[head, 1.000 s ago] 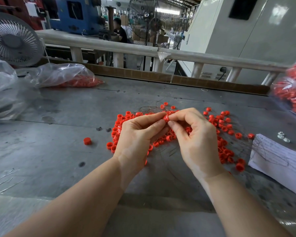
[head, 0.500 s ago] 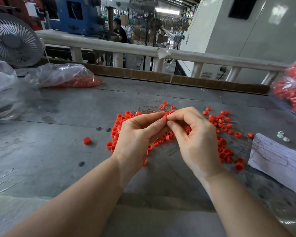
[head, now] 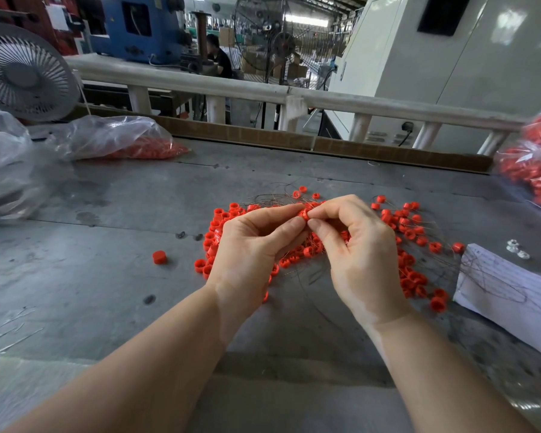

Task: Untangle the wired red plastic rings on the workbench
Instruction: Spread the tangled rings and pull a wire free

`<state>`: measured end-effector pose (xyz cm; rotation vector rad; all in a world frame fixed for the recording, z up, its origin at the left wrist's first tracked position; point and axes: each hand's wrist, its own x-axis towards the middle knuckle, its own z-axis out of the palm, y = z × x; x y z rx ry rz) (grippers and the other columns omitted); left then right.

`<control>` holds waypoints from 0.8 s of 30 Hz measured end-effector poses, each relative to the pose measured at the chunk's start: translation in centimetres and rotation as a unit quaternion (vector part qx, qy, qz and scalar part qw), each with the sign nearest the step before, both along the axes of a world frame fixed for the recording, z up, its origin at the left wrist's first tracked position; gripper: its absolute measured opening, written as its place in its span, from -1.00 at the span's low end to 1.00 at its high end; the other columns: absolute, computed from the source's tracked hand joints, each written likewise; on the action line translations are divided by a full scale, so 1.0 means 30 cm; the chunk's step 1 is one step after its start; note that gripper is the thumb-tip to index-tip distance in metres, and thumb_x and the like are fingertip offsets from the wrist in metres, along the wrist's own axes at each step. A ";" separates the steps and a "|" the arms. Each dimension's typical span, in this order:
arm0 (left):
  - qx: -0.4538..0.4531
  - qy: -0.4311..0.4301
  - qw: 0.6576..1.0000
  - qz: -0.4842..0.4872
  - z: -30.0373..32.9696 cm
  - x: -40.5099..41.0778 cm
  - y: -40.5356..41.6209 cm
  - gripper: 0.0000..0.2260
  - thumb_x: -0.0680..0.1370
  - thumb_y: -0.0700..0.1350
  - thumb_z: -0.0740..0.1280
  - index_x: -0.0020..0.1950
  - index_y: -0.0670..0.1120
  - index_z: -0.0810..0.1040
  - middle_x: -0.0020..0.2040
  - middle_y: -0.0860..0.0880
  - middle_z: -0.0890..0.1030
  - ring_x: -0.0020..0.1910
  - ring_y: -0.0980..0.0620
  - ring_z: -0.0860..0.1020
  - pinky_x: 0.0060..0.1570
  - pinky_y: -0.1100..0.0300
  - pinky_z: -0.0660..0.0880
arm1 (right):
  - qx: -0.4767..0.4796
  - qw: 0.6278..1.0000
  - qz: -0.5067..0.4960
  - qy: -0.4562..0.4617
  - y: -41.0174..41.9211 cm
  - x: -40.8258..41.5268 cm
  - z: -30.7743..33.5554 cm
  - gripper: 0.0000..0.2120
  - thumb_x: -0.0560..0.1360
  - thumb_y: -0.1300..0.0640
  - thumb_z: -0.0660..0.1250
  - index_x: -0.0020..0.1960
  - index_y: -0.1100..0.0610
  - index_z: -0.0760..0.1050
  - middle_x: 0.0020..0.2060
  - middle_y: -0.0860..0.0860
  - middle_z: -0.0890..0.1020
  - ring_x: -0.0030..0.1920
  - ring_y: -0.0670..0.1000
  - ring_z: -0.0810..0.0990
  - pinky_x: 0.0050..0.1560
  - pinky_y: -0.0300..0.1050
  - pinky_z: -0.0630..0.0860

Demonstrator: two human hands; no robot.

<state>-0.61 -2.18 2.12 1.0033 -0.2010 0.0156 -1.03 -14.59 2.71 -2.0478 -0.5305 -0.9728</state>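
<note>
Factory floor, grey metal bench (head: 113,276) w/ a white rail (head: 388,106) along the far edge. Mid-bench lies the tangle: red rings (head: 406,270) strung on thin dark wire (head: 275,198), spread in a loose heap so single strands can be traced.

Both hands work above the heap's centre. Left hand (head: 253,248) and right hand (head: 359,254) meet fingertip to fingertip on one ring (head: 303,213), lifted just off the pile. Each pinches it thumb + forefinger, other fingers loosely curled. Prob. held up like that to isolate one ring and see which wire runs through it; two pinches let one side hold while the other teases. Exact wire in the grip too fine to tell.

Task looks early, most rings still knotted together.

One loose ring (head: 159,257) sits apart to the left, maybe already freed. Paper sheet (head: 512,295) right of the heap, stray wire lying across it. Clear bags of more red parts at back left (head: 116,140) and far right (head: 534,170), likely stock kept off the work zone. Desk fan (head: 22,73) back left.
</note>
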 end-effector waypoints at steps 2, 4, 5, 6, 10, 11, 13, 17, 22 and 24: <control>0.008 -0.005 1.000 0.008 -0.002 0.000 -0.002 -0.83 0.29 -0.23 0.39 -0.15 -0.13 0.67 -0.21 -0.07 0.70 -0.20 0.08 0.67 -0.21 0.35 0.55 | -0.012 1.000 -0.010 -0.006 0.002 -0.003 0.002 -0.95 0.43 0.31 0.35 -0.18 0.29 0.58 -0.25 0.08 0.60 -0.19 0.03 0.57 -0.11 -0.08 0.49; 0.012 -0.012 1.000 0.015 -0.004 0.000 -0.003 -0.84 0.29 -0.23 0.40 -0.15 -0.12 0.67 -0.22 -0.07 0.70 -0.20 0.09 0.67 -0.21 0.35 0.55 | -0.021 1.000 -0.016 -0.010 0.002 -0.005 0.004 -0.94 0.42 0.31 0.34 -0.19 0.30 0.57 -0.26 0.09 0.60 -0.20 0.06 0.58 -0.12 -0.06 0.49; 0.015 -0.017 1.000 0.018 -0.005 -0.001 -0.004 -0.84 0.29 -0.23 0.40 -0.16 -0.12 0.67 -0.22 -0.06 0.70 -0.20 0.09 0.67 -0.21 0.36 0.54 | -0.023 1.000 -0.018 -0.011 0.003 -0.006 0.005 -0.94 0.42 0.31 0.34 -0.19 0.30 0.57 -0.26 0.10 0.59 -0.20 0.06 0.58 -0.12 -0.06 0.48; 0.021 -0.023 0.999 0.021 -0.006 -0.002 -0.005 -0.84 0.29 -0.22 0.40 -0.16 -0.12 0.67 -0.22 -0.06 0.70 -0.20 0.09 0.67 -0.20 0.36 0.54 | -0.024 0.999 -0.020 -0.010 0.003 -0.007 0.006 -0.94 0.42 0.31 0.34 -0.19 0.30 0.57 -0.26 0.10 0.59 -0.20 0.07 0.57 -0.13 -0.06 0.48; 0.041 -0.038 0.998 0.035 -0.003 -0.008 -0.006 -0.83 0.30 -0.22 0.40 -0.13 -0.14 0.65 -0.24 -0.04 0.70 -0.20 0.10 0.66 -0.20 0.36 0.54 | -0.022 0.999 -0.023 -0.001 0.004 -0.010 0.007 -0.94 0.43 0.30 0.33 -0.19 0.29 0.57 -0.26 0.09 0.59 -0.20 0.07 0.57 -0.13 -0.05 0.48; 0.045 -0.040 0.997 0.038 -0.001 -0.009 -0.006 -0.83 0.31 -0.23 0.40 -0.12 -0.15 0.64 -0.24 -0.03 0.70 -0.21 0.11 0.66 -0.21 0.37 0.54 | -0.020 1.000 -0.024 0.001 0.005 -0.010 0.007 -0.94 0.43 0.30 0.33 -0.19 0.29 0.57 -0.26 0.10 0.59 -0.20 0.07 0.57 -0.13 -0.05 0.48; 0.054 -0.049 0.996 0.048 0.002 -0.012 -0.008 -0.86 0.35 -0.29 0.39 -0.12 -0.16 0.63 -0.26 -0.01 0.69 -0.23 0.13 0.66 -0.22 0.37 0.54 | -0.012 1.000 -0.026 0.005 0.008 -0.011 0.007 -0.93 0.42 0.28 0.33 -0.19 0.29 0.57 -0.26 0.10 0.60 -0.19 0.07 0.58 -0.12 -0.04 0.48; 0.077 -0.070 0.992 0.067 0.002 -0.017 -0.010 -0.86 0.40 -0.36 0.37 -0.12 -0.17 0.63 -0.28 0.01 0.69 -0.24 0.15 0.66 -0.23 0.40 0.53 | 0.002 0.999 -0.029 0.014 0.010 -0.013 0.006 -0.91 0.42 0.26 0.32 -0.18 0.28 0.57 -0.25 0.09 0.60 -0.19 0.07 0.58 -0.12 -0.04 0.49; 0.075 -0.071 0.992 0.073 0.001 -0.016 -0.013 -0.87 0.41 -0.36 0.37 -0.12 -0.17 0.63 -0.27 0.00 0.69 -0.24 0.14 0.66 -0.22 0.39 0.53 | 0.001 0.999 -0.031 0.012 0.016 -0.015 0.007 -0.92 0.43 0.28 0.32 -0.18 0.28 0.57 -0.25 0.08 0.59 -0.19 0.06 0.58 -0.12 -0.08 0.49; 0.064 -0.060 0.994 0.069 0.000 -0.014 -0.013 -0.88 0.40 -0.34 0.38 -0.11 -0.18 0.64 -0.27 -0.02 0.69 -0.23 0.13 0.66 -0.22 0.38 0.53 | -0.006 0.999 -0.032 0.000 0.020 -0.018 0.008 -0.94 0.43 0.31 0.32 -0.19 0.29 0.56 -0.25 0.06 0.57 -0.20 0.04 0.56 -0.13 -0.16 0.47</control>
